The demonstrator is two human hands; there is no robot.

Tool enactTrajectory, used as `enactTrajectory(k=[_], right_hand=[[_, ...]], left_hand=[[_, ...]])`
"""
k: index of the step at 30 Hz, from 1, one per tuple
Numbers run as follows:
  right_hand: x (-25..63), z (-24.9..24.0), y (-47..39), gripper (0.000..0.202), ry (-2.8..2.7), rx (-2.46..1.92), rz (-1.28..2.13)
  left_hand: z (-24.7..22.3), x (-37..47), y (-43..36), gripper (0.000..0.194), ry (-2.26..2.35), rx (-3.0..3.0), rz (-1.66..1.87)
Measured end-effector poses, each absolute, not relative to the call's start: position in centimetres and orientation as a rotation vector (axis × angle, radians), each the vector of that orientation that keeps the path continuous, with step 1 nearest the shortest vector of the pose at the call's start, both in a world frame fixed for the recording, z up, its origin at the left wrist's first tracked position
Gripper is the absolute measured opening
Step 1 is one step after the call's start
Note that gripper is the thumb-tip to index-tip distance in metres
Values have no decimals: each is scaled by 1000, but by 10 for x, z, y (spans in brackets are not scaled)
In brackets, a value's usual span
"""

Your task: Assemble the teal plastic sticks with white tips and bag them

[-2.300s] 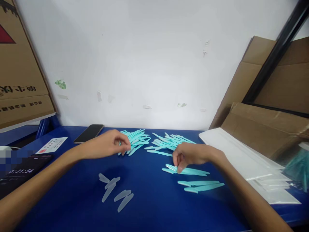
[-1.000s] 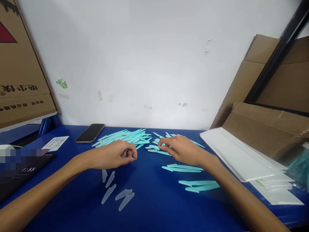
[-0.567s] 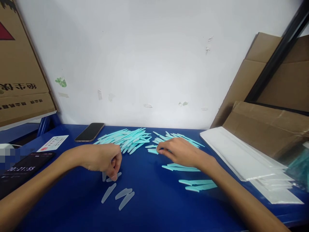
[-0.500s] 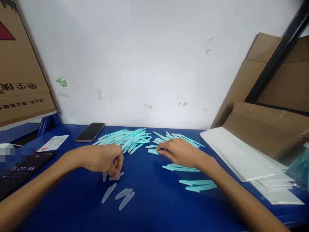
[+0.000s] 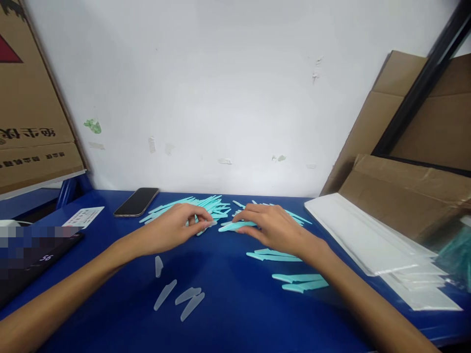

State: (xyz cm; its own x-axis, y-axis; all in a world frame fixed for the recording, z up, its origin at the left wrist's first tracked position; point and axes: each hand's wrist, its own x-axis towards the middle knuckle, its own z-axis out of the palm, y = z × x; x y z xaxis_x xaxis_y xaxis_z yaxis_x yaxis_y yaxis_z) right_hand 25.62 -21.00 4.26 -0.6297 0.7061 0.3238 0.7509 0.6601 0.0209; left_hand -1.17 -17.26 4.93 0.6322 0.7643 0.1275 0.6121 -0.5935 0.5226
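My left hand (image 5: 184, 224) pinches a small translucent blade cover (image 5: 212, 224) between thumb and fingertips. Facing it, my right hand (image 5: 270, 224) grips a teal eyebrow razor (image 5: 235, 226), whose tip points left toward the cover; the two are a small gap apart. Behind my left hand lies a heap of teal razors (image 5: 206, 202). A second heap (image 5: 298, 218) is partly hidden by my right hand. Below my right wrist, several teal razors (image 5: 301, 278) lie in small groups. Several loose clear covers (image 5: 165, 294) rest on the blue table below my left hand.
The blue table (image 5: 235, 314) meets a white wall at the back. A smartphone (image 5: 137, 202), a printed card (image 5: 86, 216) and a dark device with lit digits (image 5: 46, 257) lie left. White flat packets (image 5: 368, 235) are stacked right, beside cardboard (image 5: 405, 191).
My left hand has picked a clear cover off the table and carried it up and right toward the other hand. My right hand has lifted a teal razor from beside the right heap.
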Motion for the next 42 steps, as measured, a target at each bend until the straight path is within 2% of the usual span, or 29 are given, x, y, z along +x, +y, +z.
enactTrajectory(k=[12,27,33,37,40,42], right_hand=[[254,40,-210,28,-2499,-1159,-318],[244,18,-207,24,-2254,-787,-132],[244,33,-207,26,-2281,-935,-54],[261,44,-199,28,-2284,-1147,-138],[281,44,-185,31,-2243,-1373,-149],[293,40,-176,31,-2228,-1490,-159]], left_hand=[[35,-4,-172,34,924,2096,554],[35,9,-192,28,913,1971,816],[43,6,-191,39,1032,2094,749],[52,-7,-179,37,1204,2358,743],[58,-24,-167,40,1324,2493,627],[59,-36,-161,48,1407,2527,419]])
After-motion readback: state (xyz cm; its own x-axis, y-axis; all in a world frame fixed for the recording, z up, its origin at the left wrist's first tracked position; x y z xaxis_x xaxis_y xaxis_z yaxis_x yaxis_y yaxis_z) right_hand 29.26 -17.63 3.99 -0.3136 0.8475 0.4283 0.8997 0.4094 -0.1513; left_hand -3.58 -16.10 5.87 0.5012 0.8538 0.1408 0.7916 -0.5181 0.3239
